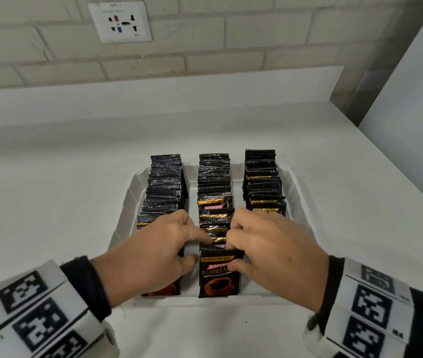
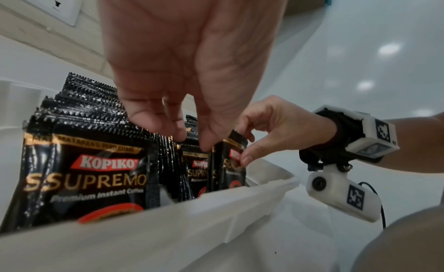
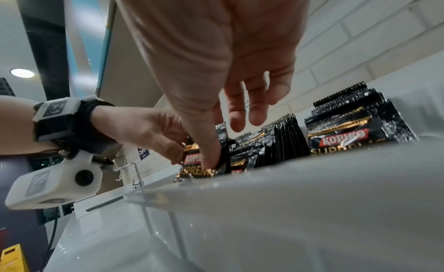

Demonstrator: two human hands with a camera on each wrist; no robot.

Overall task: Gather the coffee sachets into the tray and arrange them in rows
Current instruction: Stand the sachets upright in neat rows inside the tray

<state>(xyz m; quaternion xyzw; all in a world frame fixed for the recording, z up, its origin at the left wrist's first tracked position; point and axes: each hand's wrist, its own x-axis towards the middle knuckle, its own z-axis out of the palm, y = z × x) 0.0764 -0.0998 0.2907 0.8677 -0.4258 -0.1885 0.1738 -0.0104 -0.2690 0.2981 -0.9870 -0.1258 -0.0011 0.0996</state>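
Note:
A white tray (image 1: pixel 127 202) on the counter holds three rows of upright black Kopiko sachets: left row (image 1: pixel 165 187), middle row (image 1: pixel 214 187), right row (image 1: pixel 263 179). Both hands meet at the near end of the middle row. My left hand (image 1: pixel 197 249) pinches the front sachet (image 1: pixel 219 277) at its upper left edge, thumb in front and fingers behind. My right hand (image 1: pixel 231 251) pinches the same sachet (image 2: pixel 230 171) at its upper right, thumb on the printed face (image 3: pixel 194 162). The hands cover the near ends of the left and right rows.
The tray's near wall (image 2: pixel 168 228) stands just in front of both wrists. White counter (image 1: pixel 50 177) lies around the tray. A brick wall with a socket (image 1: pixel 120 21) rises behind, and a white panel (image 1: pixel 411 125) bounds the right side.

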